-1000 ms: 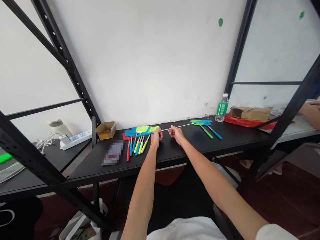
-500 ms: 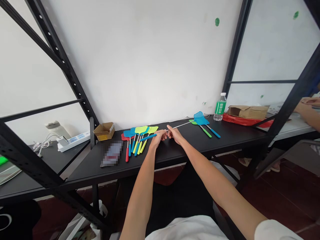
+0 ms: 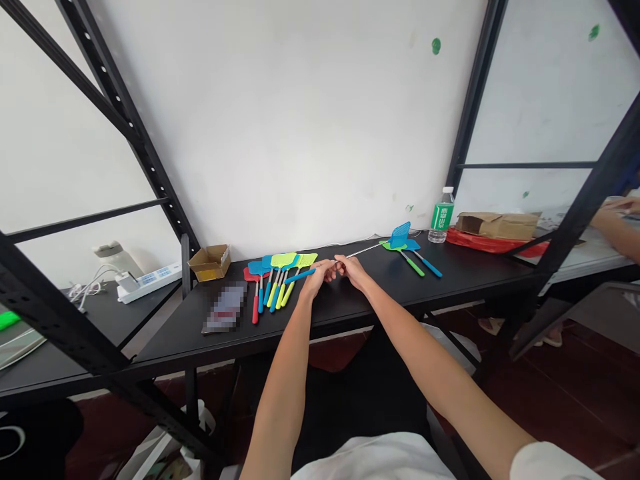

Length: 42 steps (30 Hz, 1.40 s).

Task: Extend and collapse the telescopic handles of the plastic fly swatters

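Note:
A blue fly swatter (image 3: 400, 235) with a thin metal rod is held above the black table, its mesh head up to the right and its handle to the left. My left hand (image 3: 320, 272) is closed around it where the handle meets the rod. Close beside it, my right hand (image 3: 349, 268) pinches the rod. Left of my hands lies a row of several swatters (image 3: 280, 267) in red, blue and yellow, handles toward me. To the right, a green-handled swatter (image 3: 414, 265) and a blue-handled swatter (image 3: 429, 264) lie partly under the raised head.
A small open cardboard box (image 3: 210, 264) and a blurred flat packet (image 3: 225, 308) are at the left. A water bottle (image 3: 441, 217) stands at the right by a brown carton (image 3: 499, 224) on red plastic. Black shelf posts (image 3: 469, 107) flank the table (image 3: 380, 291). Another person's arm (image 3: 620, 223) shows far right.
The held swatter's head has turned on its rod, from nearly flat to tilted more edge-on. More of the green swatter head beneath it shows. Both hands keep nearly the same place.

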Motion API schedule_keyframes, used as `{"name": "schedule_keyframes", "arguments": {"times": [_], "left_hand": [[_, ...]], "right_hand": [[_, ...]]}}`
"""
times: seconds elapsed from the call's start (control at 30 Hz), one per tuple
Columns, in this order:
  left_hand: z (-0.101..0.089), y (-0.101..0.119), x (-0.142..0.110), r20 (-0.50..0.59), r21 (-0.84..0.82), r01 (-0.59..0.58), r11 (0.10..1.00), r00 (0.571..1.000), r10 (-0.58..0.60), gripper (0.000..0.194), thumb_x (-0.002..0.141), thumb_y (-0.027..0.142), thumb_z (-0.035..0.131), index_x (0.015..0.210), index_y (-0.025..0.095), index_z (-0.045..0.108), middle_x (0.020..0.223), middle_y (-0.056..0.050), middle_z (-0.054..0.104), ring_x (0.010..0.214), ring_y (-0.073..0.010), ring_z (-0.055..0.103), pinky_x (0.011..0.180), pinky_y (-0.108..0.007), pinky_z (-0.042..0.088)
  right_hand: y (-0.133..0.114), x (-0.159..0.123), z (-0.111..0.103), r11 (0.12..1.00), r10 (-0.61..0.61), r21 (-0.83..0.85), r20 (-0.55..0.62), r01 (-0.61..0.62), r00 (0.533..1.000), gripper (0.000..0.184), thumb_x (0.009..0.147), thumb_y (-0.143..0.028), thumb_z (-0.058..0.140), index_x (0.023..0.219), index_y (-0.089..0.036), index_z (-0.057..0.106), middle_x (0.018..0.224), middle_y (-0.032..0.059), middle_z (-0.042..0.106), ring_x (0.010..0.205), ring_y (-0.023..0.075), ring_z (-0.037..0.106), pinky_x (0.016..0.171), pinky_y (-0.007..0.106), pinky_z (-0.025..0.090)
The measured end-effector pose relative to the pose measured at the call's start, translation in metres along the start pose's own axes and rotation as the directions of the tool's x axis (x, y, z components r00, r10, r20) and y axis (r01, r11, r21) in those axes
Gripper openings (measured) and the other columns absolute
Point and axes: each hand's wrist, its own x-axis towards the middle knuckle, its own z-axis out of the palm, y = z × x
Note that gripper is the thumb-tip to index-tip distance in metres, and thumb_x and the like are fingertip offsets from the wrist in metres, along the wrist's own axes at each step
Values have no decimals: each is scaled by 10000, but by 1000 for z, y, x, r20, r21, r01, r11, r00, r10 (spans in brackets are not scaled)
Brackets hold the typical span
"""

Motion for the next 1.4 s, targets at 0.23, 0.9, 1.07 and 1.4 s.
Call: {"name": "schedule_keyframes", "arguments": {"times": [0.23, 0.9, 1.07, 1.4], "left_hand": [[1, -3, 2, -37, -43, 28, 999, 999, -30, 350, 840, 449, 556, 629, 174, 601, 550, -27, 580, 513, -123, 490, 544, -264, 360], [-3, -12, 9, -181, -98, 74, 992, 979, -91, 382, 849, 412, 504, 553, 179, 566, 428, -8, 504, 419, -111, 443, 480, -249, 323], [-2, -10, 7, -169, -84, 38, 996, 984, -52, 349, 826, 410, 570, 581, 165, 617, 457, -12, 536, 435, -105, 459, 480, -241, 334], [-2, -6, 2, -149, -72, -20, 997, 989, 10, 285, 771, 422, 689, 676, 154, 709, 540, -2, 566, 485, -95, 463, 487, -239, 333]], "right_hand": [[-2, 0, 2, 999, 13, 33, -15, -13, 1000, 412, 712, -534, 722, 516, -180, 644, 465, 1, 526, 463, 107, 430, 512, 268, 342], [5, 6, -1, 996, 45, 80, -38, -41, 998, 439, 708, -567, 744, 578, -153, 679, 510, 36, 603, 479, 108, 502, 517, 263, 358], [3, 3, -1, 994, 53, 103, -49, -47, 997, 399, 729, -523, 737, 600, -150, 678, 540, 43, 627, 479, 109, 511, 507, 261, 362], [-3, -3, 0, 997, 31, 70, -29, -28, 999, 561, 777, -671, 669, 551, -157, 660, 508, 40, 589, 473, 113, 500, 511, 262, 365]]}}
